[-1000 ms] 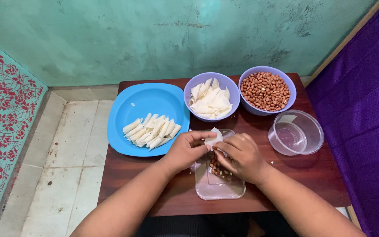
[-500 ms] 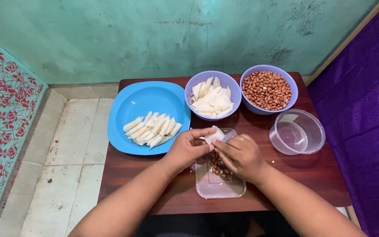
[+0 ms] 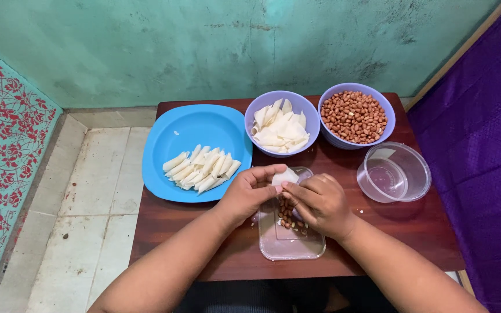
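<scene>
Rolls [image 3: 201,168] fill our blue plate [image 3: 172,130]; left hand [image 3: 249,194] and right hand [image 3: 319,203] pinch another wrapper [image 3: 285,175]; many wrappers [image 3: 279,128] and peanuts [image 3: 354,116] remain.

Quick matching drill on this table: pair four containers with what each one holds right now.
Things:
1. blue plate
2. left purple bowl
3. right purple bowl
4. clear round tub

Contents:
A. peanuts
B. nothing
C. rolled white pieces in a row
D. loose white wrappers

Pairs: 1-C, 2-D, 3-A, 4-B
</scene>
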